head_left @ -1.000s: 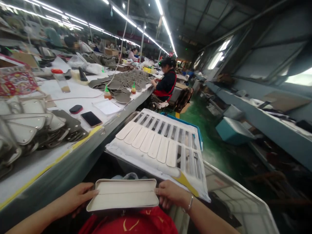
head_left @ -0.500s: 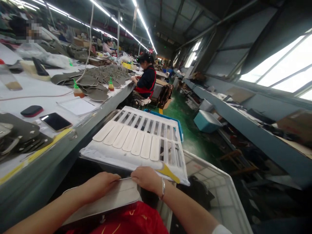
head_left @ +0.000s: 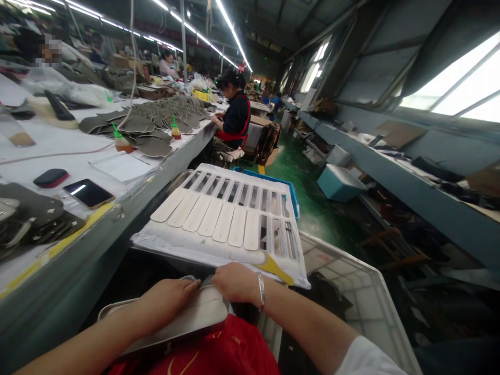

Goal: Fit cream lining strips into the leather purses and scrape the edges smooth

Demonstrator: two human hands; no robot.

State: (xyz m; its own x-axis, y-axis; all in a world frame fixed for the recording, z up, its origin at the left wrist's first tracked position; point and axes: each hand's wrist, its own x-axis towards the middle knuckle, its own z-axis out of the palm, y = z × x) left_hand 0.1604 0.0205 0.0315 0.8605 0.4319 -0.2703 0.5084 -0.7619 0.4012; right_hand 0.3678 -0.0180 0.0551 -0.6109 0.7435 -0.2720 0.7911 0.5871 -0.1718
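A pale, round-cornered panel (head_left: 195,313) with a raised rim lies tilted across my lap. My left hand (head_left: 170,298) is closed at its far edge, with the forearm crossing over the panel. At the far right corner my right hand (head_left: 235,283), with a silver bracelet at the wrist, has its fingers curled over the edge. A thin grey strip (head_left: 205,282) shows between the two hands. Most fingertips are hidden behind the edge. Just beyond, a white slotted rack (head_left: 175,237) carries several cream rounded strips (head_left: 213,221) and a yellow spatula-like tool (head_left: 278,270).
On the left workbench (head_left: 128,200) lie a phone (head_left: 89,193), a dark red-edged pad (head_left: 51,178), paper, green-tipped bottles and grey cut pieces. A white crate (head_left: 363,291) stands right. A co-worker (head_left: 234,112) in a red apron sits ahead.
My hands stay at the panel's far edge, and the grey strip now shows between them. The panel's rim shows more clearly at left. The whole view has shifted slightly.
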